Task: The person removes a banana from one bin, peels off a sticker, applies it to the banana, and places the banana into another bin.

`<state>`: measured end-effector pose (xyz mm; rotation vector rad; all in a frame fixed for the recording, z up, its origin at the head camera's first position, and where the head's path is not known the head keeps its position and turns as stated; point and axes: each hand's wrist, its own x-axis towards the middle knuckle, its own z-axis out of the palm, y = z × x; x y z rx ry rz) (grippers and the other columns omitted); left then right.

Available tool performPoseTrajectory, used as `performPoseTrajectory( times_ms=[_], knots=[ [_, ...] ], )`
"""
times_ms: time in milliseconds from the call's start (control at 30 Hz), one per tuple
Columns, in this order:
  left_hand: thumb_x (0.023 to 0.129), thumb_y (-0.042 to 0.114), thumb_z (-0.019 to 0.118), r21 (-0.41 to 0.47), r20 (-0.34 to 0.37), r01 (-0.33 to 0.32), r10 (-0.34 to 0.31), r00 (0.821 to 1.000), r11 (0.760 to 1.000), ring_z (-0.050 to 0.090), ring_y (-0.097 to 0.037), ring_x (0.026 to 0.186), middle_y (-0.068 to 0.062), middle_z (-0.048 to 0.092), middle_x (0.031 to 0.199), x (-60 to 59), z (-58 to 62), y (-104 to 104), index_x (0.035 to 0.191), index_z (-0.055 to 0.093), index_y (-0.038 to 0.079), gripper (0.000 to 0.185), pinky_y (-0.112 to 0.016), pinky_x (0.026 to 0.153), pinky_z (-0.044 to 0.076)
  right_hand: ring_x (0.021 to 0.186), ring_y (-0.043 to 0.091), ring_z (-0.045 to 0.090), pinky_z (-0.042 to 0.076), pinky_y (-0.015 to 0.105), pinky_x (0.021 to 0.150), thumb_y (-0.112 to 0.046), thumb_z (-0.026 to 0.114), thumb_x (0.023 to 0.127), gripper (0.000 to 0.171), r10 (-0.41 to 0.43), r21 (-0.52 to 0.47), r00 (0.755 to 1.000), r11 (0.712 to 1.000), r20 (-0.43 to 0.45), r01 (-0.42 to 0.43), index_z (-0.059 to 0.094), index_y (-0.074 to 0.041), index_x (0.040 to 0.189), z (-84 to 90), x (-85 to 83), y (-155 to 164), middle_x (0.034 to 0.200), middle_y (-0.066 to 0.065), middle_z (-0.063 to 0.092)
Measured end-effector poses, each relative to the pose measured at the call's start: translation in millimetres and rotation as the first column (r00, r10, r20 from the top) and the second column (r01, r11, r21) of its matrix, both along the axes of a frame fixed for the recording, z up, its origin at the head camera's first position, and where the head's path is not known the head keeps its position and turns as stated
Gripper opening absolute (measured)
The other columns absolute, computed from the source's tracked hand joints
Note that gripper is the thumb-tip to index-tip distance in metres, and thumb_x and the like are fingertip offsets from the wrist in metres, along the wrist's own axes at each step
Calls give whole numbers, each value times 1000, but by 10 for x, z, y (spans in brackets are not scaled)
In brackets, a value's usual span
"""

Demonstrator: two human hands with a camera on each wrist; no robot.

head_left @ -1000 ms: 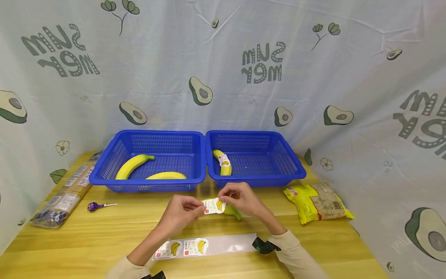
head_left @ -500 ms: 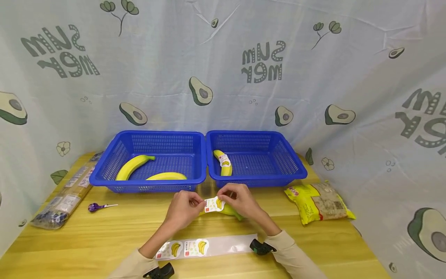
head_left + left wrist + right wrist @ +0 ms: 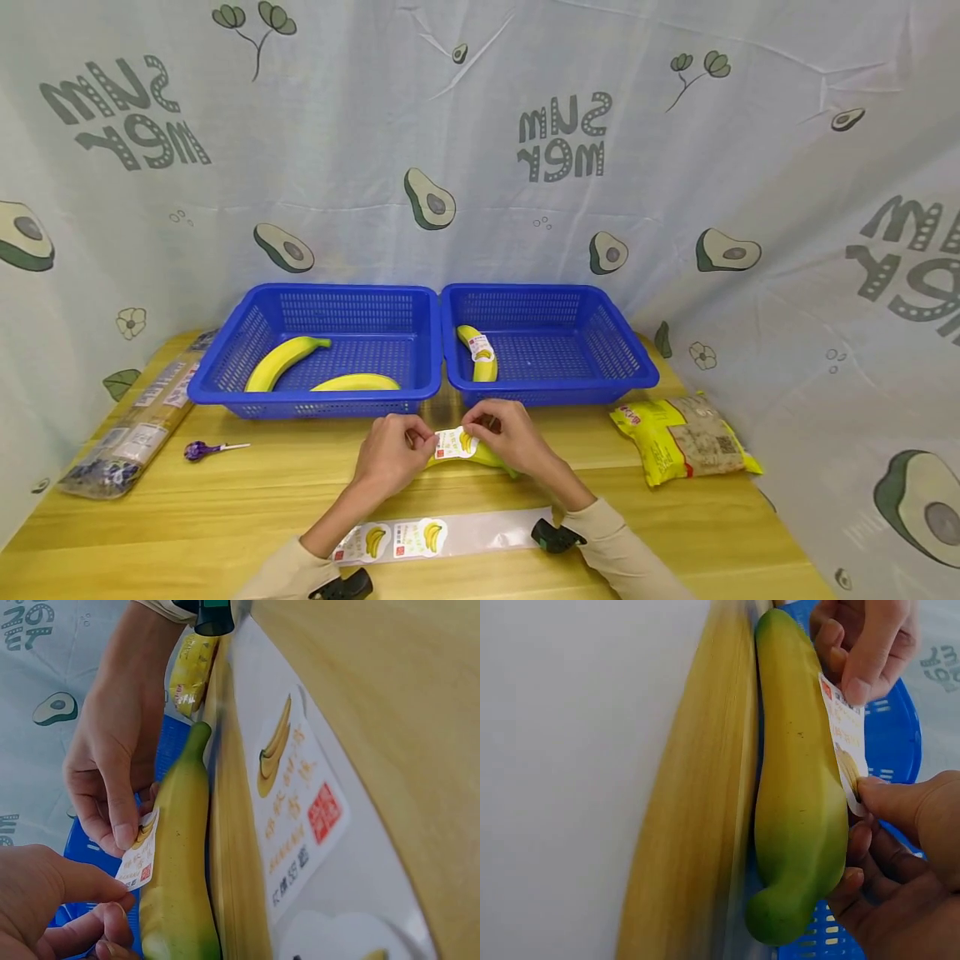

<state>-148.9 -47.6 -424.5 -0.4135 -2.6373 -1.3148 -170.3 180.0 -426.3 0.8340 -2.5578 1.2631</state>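
A yellow banana [image 3: 491,457] with a green tip lies on the wooden table [image 3: 225,500] just in front of the two baskets. My left hand [image 3: 420,437] and my right hand [image 3: 474,427] each pinch one end of a white banana sticker [image 3: 455,442] and hold it against the banana's top. In the left wrist view the sticker [image 3: 139,855] lies along the banana [image 3: 177,862], with a finger of my right hand [image 3: 120,825] on it. In the right wrist view the sticker [image 3: 847,742] touches the banana [image 3: 795,795] edge-on.
A clear backing strip [image 3: 450,533] with two more stickers lies near the front edge. The left blue basket [image 3: 225,375] holds two bananas, the right blue basket [image 3: 600,367] one labelled banana. A yellow packet [image 3: 686,437] lies at right, a purple lollipop [image 3: 202,450] and a long wrapped pack [image 3: 127,433] at left.
Both hands have brought the sticker down and a little left, closer onto the banana. The banana, baskets and strip have stayed where they were.
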Motion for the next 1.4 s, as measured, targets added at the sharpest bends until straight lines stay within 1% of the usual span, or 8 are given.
performPoseTrajectory(
  times_ms=[267,600,767,933,1033,1133,1300,1400],
  knots=[
    [86,7,81,-31,-15,-25,25,1000,999,50,-5,60,12,57,62,-8,-27,16,72,73,19,21,-26,52,44,67,1,52,50,20,56,2,78,96,5,-10,0,998,1000,-63,10,78,-2,93,-47,-11,-21,84,6,74],
    [85,3,88,-6,-30,-18,18,999,1000,51,-6,60,10,56,65,-1,-58,24,78,65,16,27,-26,52,44,65,2,49,45,20,54,5,80,93,7,-11,0,991,1000,-131,11,76,0,94,-99,-12,-43,78,4,67],
    [85,1,87,2,-43,5,-4,999,1000,49,-6,62,9,56,65,-4,-68,22,81,72,16,21,-24,52,41,64,2,46,41,19,53,4,81,93,8,6,30,988,1000,-154,-2,79,-3,94,-96,-15,-28,76,2,63],
    [86,-2,85,8,-76,29,-28,997,1000,51,-6,62,10,59,64,-12,-72,26,86,82,14,16,-22,51,41,69,3,50,46,21,55,4,80,94,7,35,46,990,999,-138,-29,82,-3,96,-81,-12,1,89,6,69],
    [87,-4,85,8,-90,36,-35,995,999,52,-5,62,10,60,64,-10,-75,28,88,85,11,15,-22,53,42,69,3,50,46,19,56,2,80,94,6,57,55,991,997,-118,-51,84,-2,98,-62,1,17,94,10,70],
    [84,-3,88,0,-105,36,-36,994,999,51,-5,63,9,60,64,-1,-81,30,90,85,10,14,-22,55,42,68,2,50,46,18,56,0,82,94,6,78,62,992,995,-100,-72,85,-1,99,-44,20,27,96,12,70],
    [80,2,94,-16,-102,40,-42,994,999,46,-7,63,7,55,65,28,-69,23,93,86,11,17,-23,56,39,67,3,49,45,18,57,-4,85,92,12,95,79,992,993,-80,-89,84,0,103,-34,32,40,98,12,70],
    [80,3,94,-13,-85,50,-51,995,999,45,-7,63,7,53,65,36,-55,22,94,86,11,18,-23,55,37,66,5,49,44,18,57,-5,86,91,16,92,90,994,992,-51,-87,84,0,106,-18,38,48,99,13,69]
  ],
)
